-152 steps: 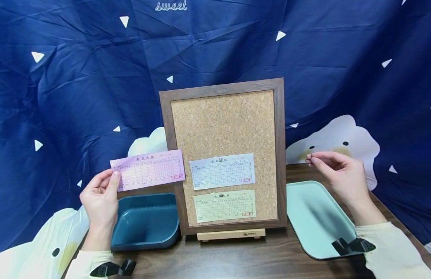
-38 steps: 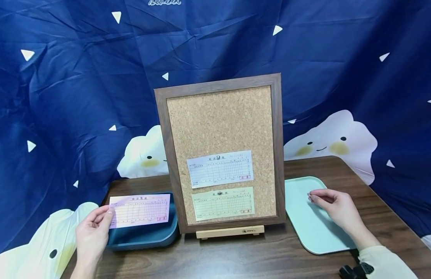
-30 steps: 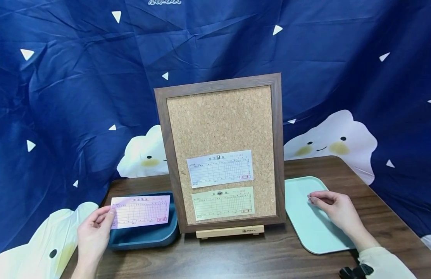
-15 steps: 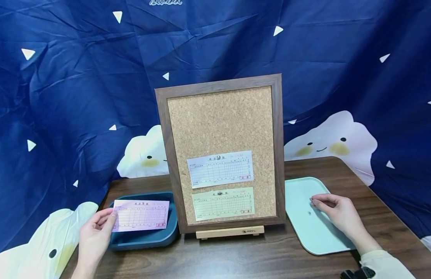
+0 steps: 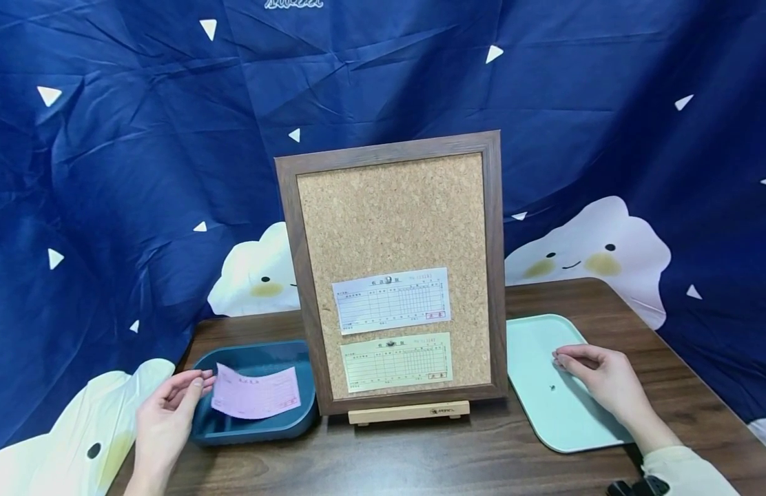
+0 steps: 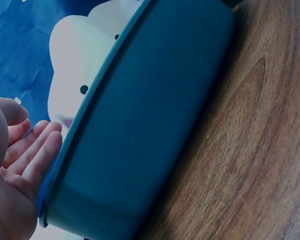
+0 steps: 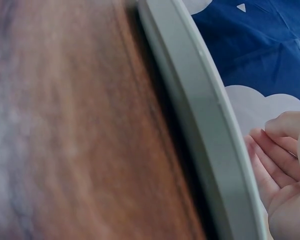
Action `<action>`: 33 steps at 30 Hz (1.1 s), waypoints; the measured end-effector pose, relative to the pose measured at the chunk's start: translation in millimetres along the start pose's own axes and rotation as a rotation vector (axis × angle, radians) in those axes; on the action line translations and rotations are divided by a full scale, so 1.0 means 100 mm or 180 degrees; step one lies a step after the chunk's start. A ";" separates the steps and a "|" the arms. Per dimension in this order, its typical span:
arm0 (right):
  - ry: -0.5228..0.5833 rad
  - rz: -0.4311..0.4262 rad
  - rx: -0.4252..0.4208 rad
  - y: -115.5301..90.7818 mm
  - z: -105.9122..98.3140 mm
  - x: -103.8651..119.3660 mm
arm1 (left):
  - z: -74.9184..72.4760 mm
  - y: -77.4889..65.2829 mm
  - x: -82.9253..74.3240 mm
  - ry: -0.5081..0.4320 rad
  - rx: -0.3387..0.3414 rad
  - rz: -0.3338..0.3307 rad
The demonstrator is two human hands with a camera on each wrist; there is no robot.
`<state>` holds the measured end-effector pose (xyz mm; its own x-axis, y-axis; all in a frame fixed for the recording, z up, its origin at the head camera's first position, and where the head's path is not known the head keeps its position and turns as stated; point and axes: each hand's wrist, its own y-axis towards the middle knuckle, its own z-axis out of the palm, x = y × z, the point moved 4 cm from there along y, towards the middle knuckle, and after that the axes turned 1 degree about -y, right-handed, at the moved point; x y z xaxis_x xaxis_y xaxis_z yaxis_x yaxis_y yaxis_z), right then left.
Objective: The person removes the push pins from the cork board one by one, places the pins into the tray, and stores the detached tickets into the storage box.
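**Pink slip in the blue bin, pin on the mint tray, both hands empty**

The pink slip (image 5: pixel 256 393) lies in the dark blue bin (image 5: pixel 234 430), tilted, its upper left corner lifted toward the left hand (image 5: pixel 169 410). That hand hovers at the bin's left rim with fingers relaxed and slightly spread, holding nothing; its fingertips (image 5: pixel 204 376) sit just beside the slip's corner, and whether they touch it cannot be told. In the left wrist view the same open palm (image 6: pixel 15 165) shows beside the bin's outer wall (image 6: pixel 140 125).

On the other side, the right hand (image 5: pixel 596 375) rests over the right part of the mint-green tray (image 5: pixel 538 420), fingers loosely bent and gripping nothing. A small dark pin (image 5: pixel 552 388) lies on the tray just left of that hand, apart from the fingertips. The right wrist view shows the tray's rim (image 7: pixel 205 125) from the side, with the open fingers (image 7: pixel 275 155) beyond it.

Between bin and tray stands a cork board (image 5: pixel 392 227) in a brown wooden frame, propped upright on a pale wooden stand (image 5: pixel 409 412). Two slips are pinned on its lower half: a white slip (image 5: pixel 391 300) above and a pale green slip (image 5: pixel 397 362) below it. Everything sits on a dark wooden desk (image 5: pixel 470 458), with a navy cloth (image 5: pixel 141 151) printed with white triangles and cloud faces hanging behind.
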<state>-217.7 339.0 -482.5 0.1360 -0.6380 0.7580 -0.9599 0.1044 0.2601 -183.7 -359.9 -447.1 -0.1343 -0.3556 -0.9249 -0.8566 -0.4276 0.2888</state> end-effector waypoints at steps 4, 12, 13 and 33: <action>0.0068 0.0019 -0.0003 -0.01 -0.01 0.00 | 0.00 0.00 -0.02 -0.0065 0.0039 0.0044; 0.0208 -0.0045 -0.0103 -0.02 -0.05 0.02 | 0.02 0.01 -0.04 -0.0159 -0.0028 -0.0059; 0.0245 -0.0049 -0.0111 -0.01 -0.05 0.03 | 0.03 0.01 -0.05 -0.0188 -0.0041 -0.0072; 0.0525 -0.0357 -0.0304 0.02 -0.11 0.25 | 0.13 0.01 -0.24 -0.0560 -0.0107 0.0159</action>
<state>-214.0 331.1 -456.3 0.2864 -0.5170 0.8067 -0.9101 0.1166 0.3978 -187.9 -341.3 -427.6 -0.2638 -0.2274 -0.9374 -0.8300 -0.4416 0.3407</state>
